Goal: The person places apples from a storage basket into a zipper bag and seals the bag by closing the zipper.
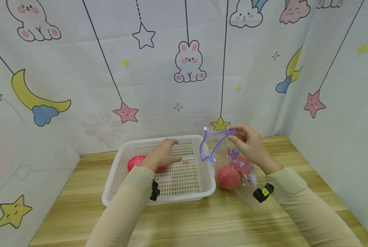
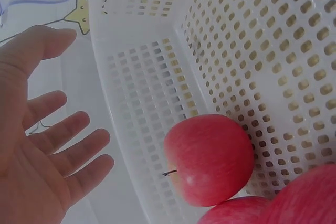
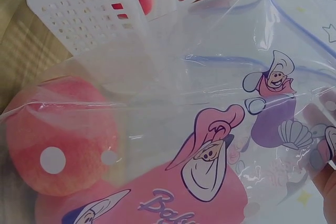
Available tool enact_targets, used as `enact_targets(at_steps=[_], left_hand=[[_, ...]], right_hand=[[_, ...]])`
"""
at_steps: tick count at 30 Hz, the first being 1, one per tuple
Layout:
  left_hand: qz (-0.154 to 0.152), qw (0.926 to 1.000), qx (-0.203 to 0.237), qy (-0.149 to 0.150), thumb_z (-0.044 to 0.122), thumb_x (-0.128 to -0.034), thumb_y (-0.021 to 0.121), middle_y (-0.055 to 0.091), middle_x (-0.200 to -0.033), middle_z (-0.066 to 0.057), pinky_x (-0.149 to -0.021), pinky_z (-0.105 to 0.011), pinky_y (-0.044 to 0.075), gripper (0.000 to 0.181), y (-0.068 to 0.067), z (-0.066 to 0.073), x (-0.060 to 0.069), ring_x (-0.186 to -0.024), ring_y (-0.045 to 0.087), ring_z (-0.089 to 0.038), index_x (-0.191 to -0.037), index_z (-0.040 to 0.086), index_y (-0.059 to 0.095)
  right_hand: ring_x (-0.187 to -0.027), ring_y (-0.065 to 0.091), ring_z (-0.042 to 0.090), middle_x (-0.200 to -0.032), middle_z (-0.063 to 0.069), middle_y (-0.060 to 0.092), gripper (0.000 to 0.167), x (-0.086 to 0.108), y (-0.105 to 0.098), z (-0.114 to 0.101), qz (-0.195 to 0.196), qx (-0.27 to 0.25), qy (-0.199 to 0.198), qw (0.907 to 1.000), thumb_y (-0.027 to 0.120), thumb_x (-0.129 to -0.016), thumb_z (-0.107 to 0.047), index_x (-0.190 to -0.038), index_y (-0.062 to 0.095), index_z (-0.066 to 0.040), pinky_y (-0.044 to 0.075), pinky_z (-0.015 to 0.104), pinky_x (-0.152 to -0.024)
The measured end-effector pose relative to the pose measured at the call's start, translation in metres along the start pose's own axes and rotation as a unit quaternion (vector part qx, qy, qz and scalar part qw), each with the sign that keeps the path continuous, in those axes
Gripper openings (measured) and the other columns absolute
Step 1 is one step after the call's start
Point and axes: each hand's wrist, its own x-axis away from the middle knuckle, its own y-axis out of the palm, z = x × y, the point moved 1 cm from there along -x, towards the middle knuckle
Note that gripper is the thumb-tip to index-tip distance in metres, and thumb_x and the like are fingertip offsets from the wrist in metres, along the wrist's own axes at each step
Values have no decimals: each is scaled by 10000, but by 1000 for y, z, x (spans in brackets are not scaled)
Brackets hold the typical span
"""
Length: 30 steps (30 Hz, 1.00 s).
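Note:
A clear zip bag point(image 1: 222, 152) with a purple zip edge and cartoon prints stands at the right, its mouth spread. My right hand point(image 1: 253, 145) pinches the bag's rim between thumb and fingers. Red apples point(image 1: 228, 177) lie at the bottom of the bag; through the film, the right wrist view shows an apple point(image 3: 60, 135) close up. Over the white basket point(image 1: 211, 187) hovers my left hand point(image 1: 162, 154), fingers apart and nothing in them. Beneath it, several apples point(image 2: 210, 158) rest in the basket; the left forearm partly hides them in the head view.
The basket and bag stand side by side on a wooden table point(image 1: 184, 223). Behind and at both sides hangs a white cloth point(image 1: 159, 89) printed with rabbits, stars and moons. A small black device point(image 1: 263, 192) is worn on the right wrist.

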Motion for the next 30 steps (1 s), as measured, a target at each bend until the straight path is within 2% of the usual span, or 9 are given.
enact_targets(at_steps=[9,14,19,26,30], left_hand=[[18,9996,-12,-292,359,-824,692,392,-1437,-160,-1055,-514,379,693,0,-11,-2,-1291,435,-335,-1402,89,423],[60,9988,-113,-472,354,-818,696,377,-1445,-174,-1044,-543,378,699,-2,-16,-2,-1293,421,-369,-1404,93,421],[95,9981,-352,-491,354,-815,695,396,-1424,-197,-1034,-547,385,701,-1,-24,-3,-1273,431,-377,-1397,72,424],[156,9976,-529,-418,332,-796,712,441,-1372,-214,-1024,-533,399,710,0,-31,-5,-1243,452,-398,-1383,42,437],[91,9963,-633,-567,323,-792,719,443,-1379,-213,-1029,-546,388,712,1,-33,-6,-1251,446,-396,-1384,49,436]], right_hand=[[-555,389,37,-750,-111,595,272,-1,1,2,89,-18,9,10000,625,-856,46,-1121,568,32,347,184,-480],[-561,403,40,-769,44,643,240,0,0,0,33,-11,116,9999,620,-880,-8,-1115,574,8,362,176,-492],[-554,399,44,-794,167,641,226,0,0,-1,-16,-69,111,9999,610,-896,-38,-1117,574,-5,368,180,-486],[-552,378,36,-762,142,641,230,1,0,1,4,-51,54,10000,610,-894,-28,-1118,569,3,354,186,-486],[-550,373,38,-766,139,643,228,2,0,2,9,-57,123,9999,610,-895,-32,-1117,573,-1,351,187,-486]])
